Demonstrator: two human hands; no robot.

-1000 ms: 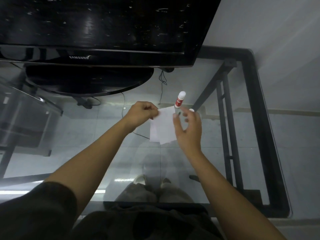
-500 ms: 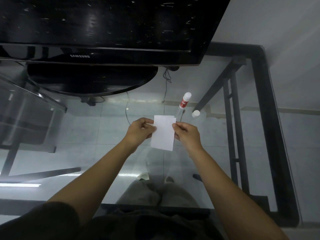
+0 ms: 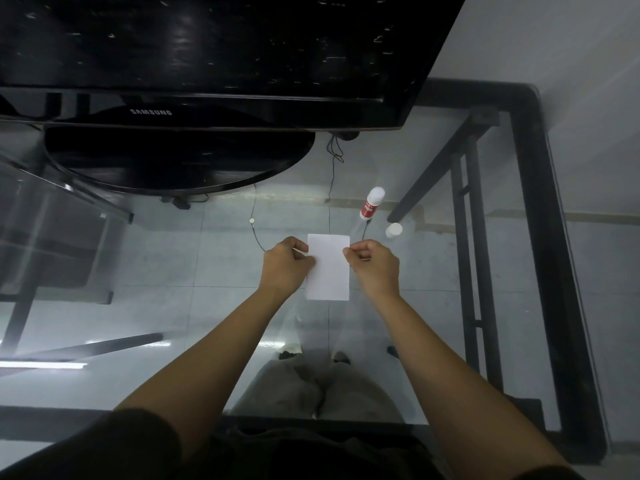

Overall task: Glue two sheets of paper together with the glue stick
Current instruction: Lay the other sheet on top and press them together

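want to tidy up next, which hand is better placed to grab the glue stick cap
Right, probably. The cap stands just beyond the right hand, beside the glue stick; the left hand sits across the paper.

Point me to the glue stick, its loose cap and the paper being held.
glue stick (image 3: 371,203): head view, on its red label, mid-body.
cap (image 3: 393,230): head view, on the white top of the loose cap.
paper (image 3: 329,271): head view, on the bare middle of the sheet between the hands.
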